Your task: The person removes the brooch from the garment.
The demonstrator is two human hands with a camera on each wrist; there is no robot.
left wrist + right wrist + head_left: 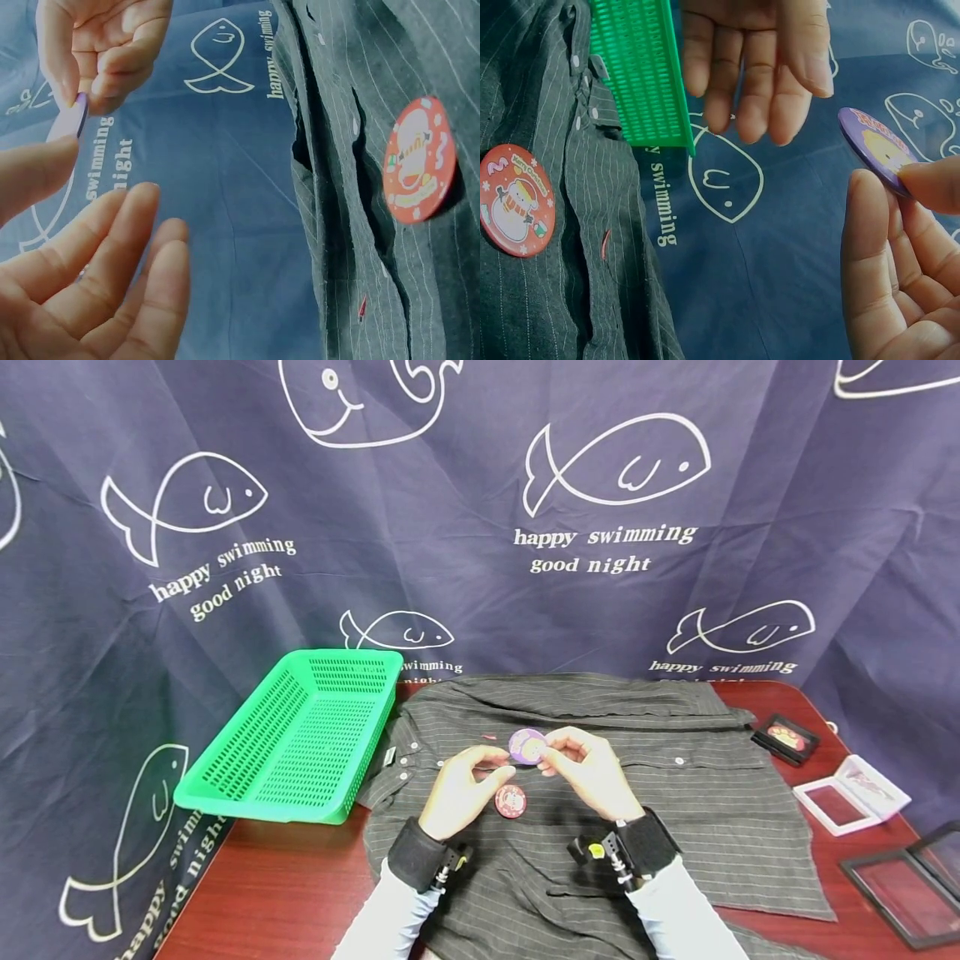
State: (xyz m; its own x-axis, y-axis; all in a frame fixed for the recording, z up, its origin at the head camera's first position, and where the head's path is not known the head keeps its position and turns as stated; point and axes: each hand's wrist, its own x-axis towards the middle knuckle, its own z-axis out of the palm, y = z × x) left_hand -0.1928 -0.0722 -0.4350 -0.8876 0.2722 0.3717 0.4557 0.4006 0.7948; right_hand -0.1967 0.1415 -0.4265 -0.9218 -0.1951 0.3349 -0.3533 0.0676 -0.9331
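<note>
My right hand (588, 768) pinches a round purple button badge (870, 142) between thumb and fingers, above a dark striped shirt (712, 818). The badge has a yellow figure on its face and is tilted in the right wrist view. To its left, my left hand (463, 789) is held with loosely bent fingers; the right wrist view shows a gap between it and the badge. A red button badge (511, 802) with a snowman print sits on the shirt just below the hands. A small red sliver (363, 307) also shows on the shirt.
A green perforated basket (300, 735) stands at the table's left. Along the right lie a black case (776, 752) with a red round piece, an open white-framed case (862, 802) and an open dark-framed case (900, 893). A fish-print curtain (480, 527) hangs behind the red table (285, 893).
</note>
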